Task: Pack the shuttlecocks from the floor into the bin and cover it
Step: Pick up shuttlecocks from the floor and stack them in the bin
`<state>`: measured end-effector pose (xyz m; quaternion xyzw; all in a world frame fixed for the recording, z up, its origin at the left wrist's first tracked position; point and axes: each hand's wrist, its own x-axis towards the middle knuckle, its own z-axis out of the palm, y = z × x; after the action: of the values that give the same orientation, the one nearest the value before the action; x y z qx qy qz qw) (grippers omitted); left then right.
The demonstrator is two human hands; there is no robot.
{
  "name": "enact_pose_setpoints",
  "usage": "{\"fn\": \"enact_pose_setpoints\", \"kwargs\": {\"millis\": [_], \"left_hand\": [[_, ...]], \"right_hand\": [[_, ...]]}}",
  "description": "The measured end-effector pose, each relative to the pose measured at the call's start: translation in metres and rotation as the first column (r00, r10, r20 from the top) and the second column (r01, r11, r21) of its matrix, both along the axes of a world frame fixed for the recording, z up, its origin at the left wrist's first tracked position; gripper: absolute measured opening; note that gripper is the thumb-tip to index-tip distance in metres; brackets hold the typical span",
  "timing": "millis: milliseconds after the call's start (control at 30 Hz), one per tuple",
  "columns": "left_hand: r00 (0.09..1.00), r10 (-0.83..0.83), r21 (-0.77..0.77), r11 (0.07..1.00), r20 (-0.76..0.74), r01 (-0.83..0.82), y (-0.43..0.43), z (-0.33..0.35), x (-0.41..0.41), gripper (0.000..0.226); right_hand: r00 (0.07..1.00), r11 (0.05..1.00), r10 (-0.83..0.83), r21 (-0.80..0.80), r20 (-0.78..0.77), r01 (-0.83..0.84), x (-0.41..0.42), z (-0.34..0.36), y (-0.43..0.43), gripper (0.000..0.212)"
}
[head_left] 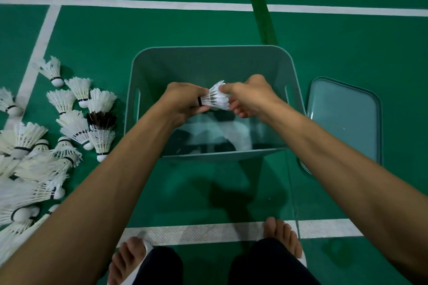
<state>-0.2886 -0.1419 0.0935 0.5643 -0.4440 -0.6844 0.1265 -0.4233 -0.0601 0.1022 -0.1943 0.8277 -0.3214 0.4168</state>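
A grey-green plastic bin point(210, 55) stands on the green court floor in front of me. Over its open top both hands hold one white shuttlecock point(216, 98). My left hand point(183, 102) grips its cork end, and my right hand point(250, 97) pinches the feather skirt. White shapes show at the bottom of the bin point(231, 134); I cannot tell what they are. Several shuttlecocks lie in a pile point(46, 146) on the floor to the left. The bin's lid point(345, 120) lies flat on the floor to the right.
White court lines point(208, 233) cross the floor in front of my feet and beyond the bin. My feet in white sandals point(134, 259) stand just behind the near line. One dark-feathered shuttlecock point(102, 119) sits among the white ones.
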Motion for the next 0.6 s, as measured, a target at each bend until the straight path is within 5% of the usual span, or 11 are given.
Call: {"fn": "enact_pose_setpoints", "kwargs": {"millis": [100,267,333,400,500,600], "left_hand": [[0.998,0.025,-0.064,0.998,-0.059,-0.029,0.005,0.004,-0.004,0.020],[0.984,-0.132,-0.116,0.986,-0.121,0.118,0.014,-0.003,-0.005,0.016],[0.984,-0.178,-0.244,0.955,-0.015,0.169,0.012,-0.009,-0.002,0.015],[0.954,-0.176,-0.504,0.817,0.241,0.278,0.006,-0.013,0.005,0.017],[0.749,-0.179,-0.568,0.548,0.638,0.614,0.000,-0.010,0.016,0.025],[0.459,-0.274,-0.318,0.431,0.845,0.844,-0.007,-0.010,0.021,0.036]], "right_hand": [[0.992,0.989,-0.103,-0.095,0.068,0.110,0.000,-0.004,0.001,0.023],[0.998,0.978,-0.049,-0.203,-0.051,0.037,-0.012,-0.002,0.000,0.011],[0.973,0.981,0.022,-0.184,-0.229,-0.066,-0.018,0.001,0.001,0.014],[0.830,0.980,0.141,-0.045,-0.540,-0.195,-0.022,0.005,0.005,0.018],[0.597,0.948,0.310,0.197,-0.740,-0.248,-0.019,0.009,0.008,0.009],[0.646,0.928,0.371,0.292,-0.667,-0.232,-0.015,0.001,-0.001,0.006]]}}
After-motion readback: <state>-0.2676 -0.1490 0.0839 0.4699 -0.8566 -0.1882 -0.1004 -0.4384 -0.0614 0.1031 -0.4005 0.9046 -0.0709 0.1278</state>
